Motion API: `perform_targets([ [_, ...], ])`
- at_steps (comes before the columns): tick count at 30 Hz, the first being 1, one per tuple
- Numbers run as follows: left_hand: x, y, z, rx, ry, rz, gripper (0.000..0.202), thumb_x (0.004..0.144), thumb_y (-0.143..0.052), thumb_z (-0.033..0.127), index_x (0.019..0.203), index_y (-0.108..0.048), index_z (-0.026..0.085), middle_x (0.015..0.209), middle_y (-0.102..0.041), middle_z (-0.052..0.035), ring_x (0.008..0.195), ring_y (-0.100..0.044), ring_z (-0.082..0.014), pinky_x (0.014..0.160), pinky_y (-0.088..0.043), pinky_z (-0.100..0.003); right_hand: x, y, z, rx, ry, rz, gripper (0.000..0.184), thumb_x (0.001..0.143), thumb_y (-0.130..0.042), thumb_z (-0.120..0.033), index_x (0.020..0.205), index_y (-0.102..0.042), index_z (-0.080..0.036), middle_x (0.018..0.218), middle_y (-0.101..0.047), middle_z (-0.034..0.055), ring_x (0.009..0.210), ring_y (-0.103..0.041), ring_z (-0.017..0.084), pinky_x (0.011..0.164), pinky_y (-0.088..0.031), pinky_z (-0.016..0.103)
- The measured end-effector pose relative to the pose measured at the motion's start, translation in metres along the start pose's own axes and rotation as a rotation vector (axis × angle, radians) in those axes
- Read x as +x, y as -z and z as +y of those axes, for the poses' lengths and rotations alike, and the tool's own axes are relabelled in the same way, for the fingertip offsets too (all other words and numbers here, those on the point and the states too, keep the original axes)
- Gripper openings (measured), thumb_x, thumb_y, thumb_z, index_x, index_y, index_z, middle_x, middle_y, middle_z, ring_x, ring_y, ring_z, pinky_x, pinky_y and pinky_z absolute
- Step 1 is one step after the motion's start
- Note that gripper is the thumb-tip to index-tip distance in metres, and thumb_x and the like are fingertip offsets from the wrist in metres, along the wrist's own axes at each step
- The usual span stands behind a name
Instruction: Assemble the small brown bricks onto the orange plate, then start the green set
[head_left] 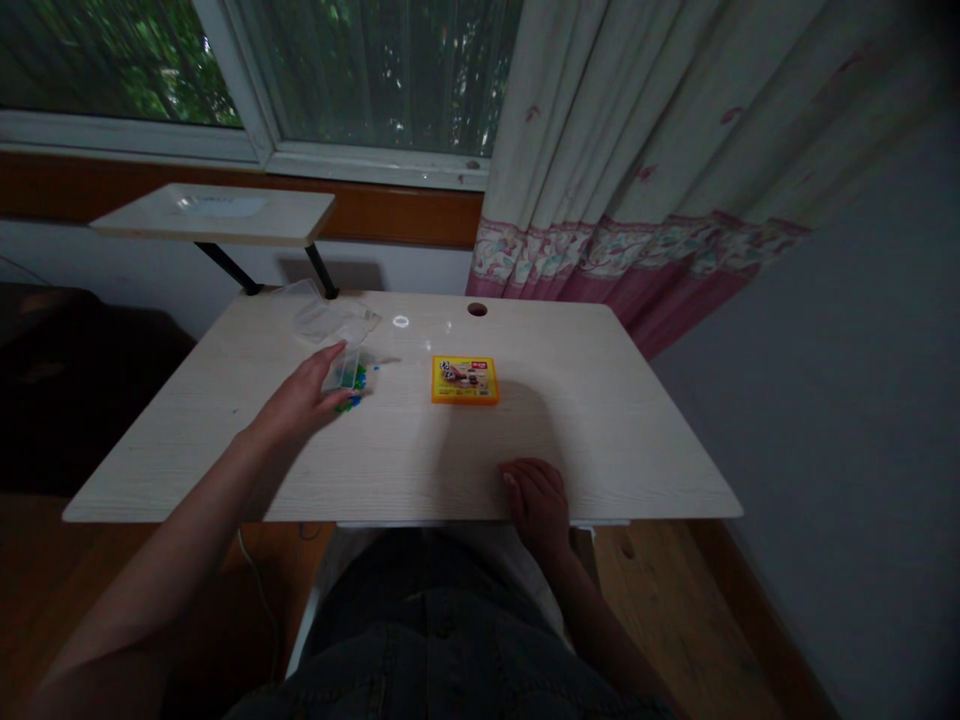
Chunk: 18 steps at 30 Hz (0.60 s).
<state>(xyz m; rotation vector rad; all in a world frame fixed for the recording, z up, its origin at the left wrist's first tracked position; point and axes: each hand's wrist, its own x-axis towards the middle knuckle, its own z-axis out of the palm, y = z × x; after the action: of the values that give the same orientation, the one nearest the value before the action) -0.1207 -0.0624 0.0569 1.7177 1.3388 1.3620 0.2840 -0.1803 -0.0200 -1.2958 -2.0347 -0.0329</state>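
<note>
At the left of the desk, my left hand [307,393] has its thumb and fingers around a small clear plastic box [341,371]. The box is tilted on its side. Small green and blue pieces [361,377] lie at its mouth and on the desktop beside my fingers; they are too small to name. My right hand [538,497] rests near the front edge of the desk with its fingers curled in and nothing visible in them. A flat yellow box [465,380] with a printed label lies between the two hands, farther back, touched by neither.
Behind my left hand lie clear plastic pieces [330,318], perhaps lids or bags. A raised shelf [225,215] on black legs stands at the back left of the pale desk [615,430]. The desktop has a round hole [477,310] near the curtain [570,200].
</note>
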Motion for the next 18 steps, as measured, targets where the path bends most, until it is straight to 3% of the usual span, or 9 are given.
perform_targets([
  [6, 0.002, 0.001, 0.001, 0.266, -0.157, -0.153, 0.059, 0.061, -0.087, 0.03, 0.116, -0.065, 0.025, 0.129, -0.061, -0.0133, 0.128, -0.051, -0.0358, 0.114, -0.035, -0.055, 0.0, -0.001, 0.0, -0.008, 0.001, 0.011, 0.02, 0.095, -0.05, -0.022, 0.103, -0.069, -0.021, 0.097, -0.072, 0.0057, 0.097, -0.06, 0.021, 0.092, -0.046, 0.04],
  [11, 0.003, 0.006, 0.001, 0.272, -0.17, -0.195, 0.066, 0.062, -0.087, 0.035, 0.122, -0.061, 0.025, 0.137, -0.054, -0.0105, 0.132, -0.045, -0.0352, 0.116, -0.03, -0.054, 0.001, -0.001, -0.001, -0.002, 0.006, 0.021, 0.022, 0.096, -0.049, -0.024, 0.102, -0.069, -0.021, 0.096, -0.073, 0.0056, 0.097, -0.061, 0.02, 0.092, -0.046, 0.04],
  [14, 0.002, 0.01, -0.002, 0.311, -0.165, -0.154, 0.076, 0.059, -0.088, 0.033, 0.129, -0.057, 0.025, 0.135, -0.051, -0.0113, 0.13, -0.045, -0.0354, 0.116, -0.03, -0.053, 0.0, -0.001, -0.001, -0.004, 0.005, 0.016, 0.022, 0.096, -0.048, -0.024, 0.104, -0.069, -0.021, 0.097, -0.073, 0.0055, 0.097, -0.061, 0.02, 0.092, -0.046, 0.04],
  [18, -0.003, 0.011, -0.008, 0.349, -0.103, -0.005, 0.094, 0.054, -0.09, 0.029, 0.139, -0.049, 0.026, 0.128, -0.048, -0.0116, 0.119, -0.052, -0.0335, 0.11, -0.04, -0.052, -0.001, -0.001, -0.001, -0.006, 0.002, 0.017, 0.022, 0.096, -0.049, -0.023, 0.104, -0.069, -0.022, 0.098, -0.072, 0.0055, 0.097, -0.06, 0.021, 0.092, -0.045, 0.04],
])
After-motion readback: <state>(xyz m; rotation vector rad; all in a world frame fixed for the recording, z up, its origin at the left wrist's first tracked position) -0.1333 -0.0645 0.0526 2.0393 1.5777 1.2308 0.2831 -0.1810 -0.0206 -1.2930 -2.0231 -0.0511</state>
